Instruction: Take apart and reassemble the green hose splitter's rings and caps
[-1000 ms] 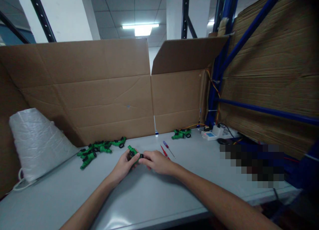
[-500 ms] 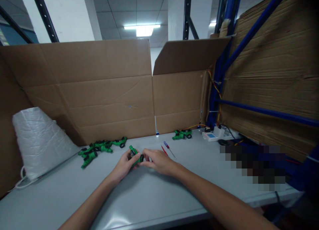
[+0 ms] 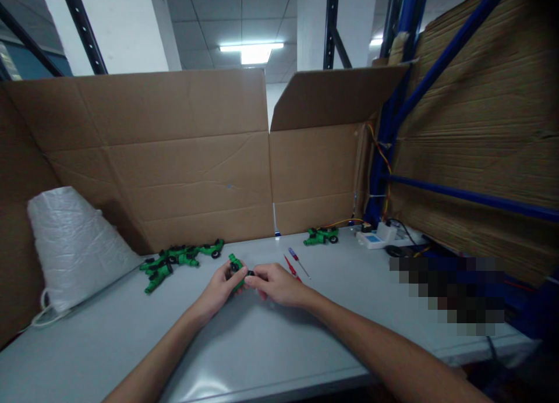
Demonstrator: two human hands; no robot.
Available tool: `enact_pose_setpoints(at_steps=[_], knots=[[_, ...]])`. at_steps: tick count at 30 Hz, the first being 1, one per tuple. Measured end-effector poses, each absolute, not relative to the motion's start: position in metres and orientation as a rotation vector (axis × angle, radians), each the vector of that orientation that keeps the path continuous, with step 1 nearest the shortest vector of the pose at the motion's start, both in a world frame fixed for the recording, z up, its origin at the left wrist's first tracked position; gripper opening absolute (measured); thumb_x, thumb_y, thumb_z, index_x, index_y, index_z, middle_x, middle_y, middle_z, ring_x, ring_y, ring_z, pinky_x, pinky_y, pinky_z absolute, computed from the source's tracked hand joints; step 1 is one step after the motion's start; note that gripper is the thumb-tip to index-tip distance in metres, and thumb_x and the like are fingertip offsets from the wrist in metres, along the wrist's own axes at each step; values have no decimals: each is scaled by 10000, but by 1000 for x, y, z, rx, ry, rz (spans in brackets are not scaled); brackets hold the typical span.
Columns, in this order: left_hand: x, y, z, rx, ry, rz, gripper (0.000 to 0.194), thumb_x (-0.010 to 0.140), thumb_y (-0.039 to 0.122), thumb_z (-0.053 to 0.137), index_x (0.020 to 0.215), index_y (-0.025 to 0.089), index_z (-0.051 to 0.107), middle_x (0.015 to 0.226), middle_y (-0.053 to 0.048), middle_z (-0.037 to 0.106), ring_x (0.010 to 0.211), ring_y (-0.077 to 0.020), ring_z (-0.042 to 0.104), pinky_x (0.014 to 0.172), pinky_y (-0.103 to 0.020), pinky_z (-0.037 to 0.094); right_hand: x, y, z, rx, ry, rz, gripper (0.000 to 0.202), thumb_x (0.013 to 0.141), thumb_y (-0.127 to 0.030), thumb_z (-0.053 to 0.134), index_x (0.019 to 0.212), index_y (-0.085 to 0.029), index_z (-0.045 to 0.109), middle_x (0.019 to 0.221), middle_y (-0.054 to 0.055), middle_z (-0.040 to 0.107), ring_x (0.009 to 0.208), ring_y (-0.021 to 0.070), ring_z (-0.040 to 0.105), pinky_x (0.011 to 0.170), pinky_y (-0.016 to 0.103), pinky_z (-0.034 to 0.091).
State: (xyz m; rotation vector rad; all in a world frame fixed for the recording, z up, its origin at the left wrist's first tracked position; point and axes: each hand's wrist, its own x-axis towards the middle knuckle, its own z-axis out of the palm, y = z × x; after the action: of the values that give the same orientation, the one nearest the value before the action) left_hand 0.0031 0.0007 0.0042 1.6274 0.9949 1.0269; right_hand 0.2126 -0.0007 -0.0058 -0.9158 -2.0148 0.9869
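My left hand [image 3: 221,287] is wrapped round a green toy piece with black parts [image 3: 236,267], held just above the table near its middle. My right hand [image 3: 276,283] is closed in a pinch on a black part at the right end of the same toy. Its fingertips hide most of that black part. To the right of the toy, beyond my right hand, lie a red screwdriver [image 3: 292,267] and a second screwdriver with a blue and red handle [image 3: 293,253].
Several green and black toys [image 3: 177,257] lie at the back left, and another green toy [image 3: 321,236] at the back right. A white wrapped bag [image 3: 78,246] stands far left. A power strip [image 3: 371,240] sits by the blue rack. Cardboard [image 3: 196,170] walls the back.
My right fingers have closed further over the black part of the toy. The view has shifted slightly, and more of the red screwdriver shows.
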Motion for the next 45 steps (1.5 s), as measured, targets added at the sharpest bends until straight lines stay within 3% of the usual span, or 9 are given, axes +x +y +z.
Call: enact_pose_setpoints(at_steps=[7, 18, 27, 34, 40, 45], knots=[[4, 0, 3, 1625, 963, 1009, 476, 895, 616, 714, 983, 158, 619, 768, -2, 614, 648, -129, 534, 602, -233, 408, 210, 4, -5, -926, -1855, 1421, 478, 994, -613, 578, 865, -159, 654, 567, -31, 593, 421, 91, 467, 425, 202, 359], [2, 4, 1, 1681, 971, 1016, 473, 911, 618, 697, 1011, 166, 603, 775, -6, 663, 624, -128, 548, 584, -228, 411, 211, 0, 2, -863, -1675, 1739, 505, 1044, -594, 512, 855, -147, 653, 582, -32, 580, 389, 70, 391, 380, 182, 405], [0, 10, -3, 1727, 1015, 1028, 506, 892, 658, 690, 977, 166, 608, 732, -13, 679, 581, -132, 575, 540, -226, 415, 205, 5, -9, -948, -1791, 1448, 526, 1016, -655, 517, 842, -169, 620, 584, -49, 563, 391, 71, 438, 369, 175, 365], [2, 7, 0, 1701, 1039, 1047, 519, 868, 664, 708, 971, 164, 611, 742, -8, 669, 585, -130, 579, 546, -226, 413, 210, 3, -9, -954, -1955, 1113, 480, 1060, -573, 472, 881, -166, 655, 643, -26, 600, 463, 87, 477, 456, 208, 347], [4, 4, 1, 1691, 1044, 1049, 496, 879, 646, 709, 945, 164, 612, 661, 33, 588, 548, -113, 518, 528, -217, 372, 215, -4, 1, -1012, -2098, 675, 235, 915, -386, 756, 926, -190, 627, 771, -20, 644, 679, 134, 548, 622, 240, 352], [5, 4, 0, 1662, 1021, 1024, 494, 885, 635, 709, 1000, 163, 618, 734, 11, 623, 588, -120, 538, 546, -216, 394, 214, -4, 0, -994, -2060, 810, 291, 1014, -412, 614, 849, -174, 647, 687, -21, 612, 611, 115, 515, 568, 231, 334]])
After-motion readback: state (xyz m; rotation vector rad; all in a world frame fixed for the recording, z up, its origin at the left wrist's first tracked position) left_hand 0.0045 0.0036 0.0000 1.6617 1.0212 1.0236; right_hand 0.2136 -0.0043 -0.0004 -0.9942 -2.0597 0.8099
